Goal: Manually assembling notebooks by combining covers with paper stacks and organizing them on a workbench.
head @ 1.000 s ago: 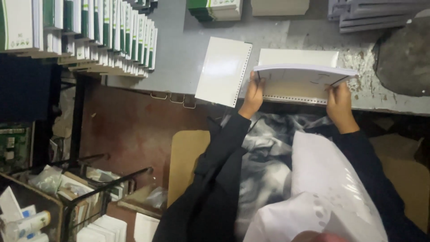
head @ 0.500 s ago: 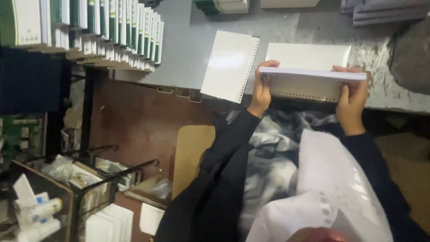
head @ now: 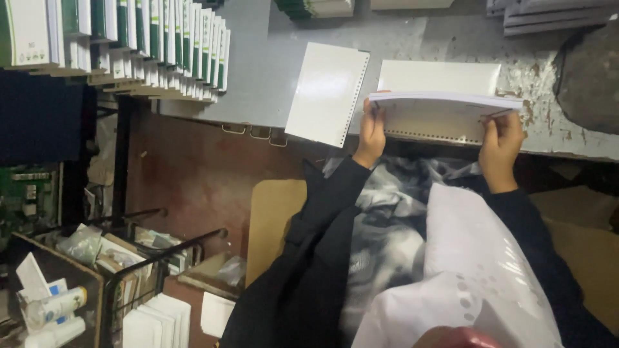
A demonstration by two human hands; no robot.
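My left hand (head: 372,131) grips the left end of a stack of white punched pages (head: 445,98), and my right hand (head: 500,140) grips its right end. The stack is lifted on edge above more punched white sheets (head: 433,122) lying on the grey table (head: 258,77). A separate white punched cover sheet (head: 327,92) lies flat just left of my left hand. More white punched paper (head: 464,264) rests on my lap.
Rows of upright green-and-white booklets (head: 129,45) line the table's left end. A dark rounded object (head: 590,71) sits at the right. Grey stacks (head: 548,11) lie at the far edge. Below left is a metal rack with paper piles (head: 155,322) and bottles (head: 58,306).
The view has shifted slightly. The stack of pages stays held between both hands, now a little more level above the sheets on the table.
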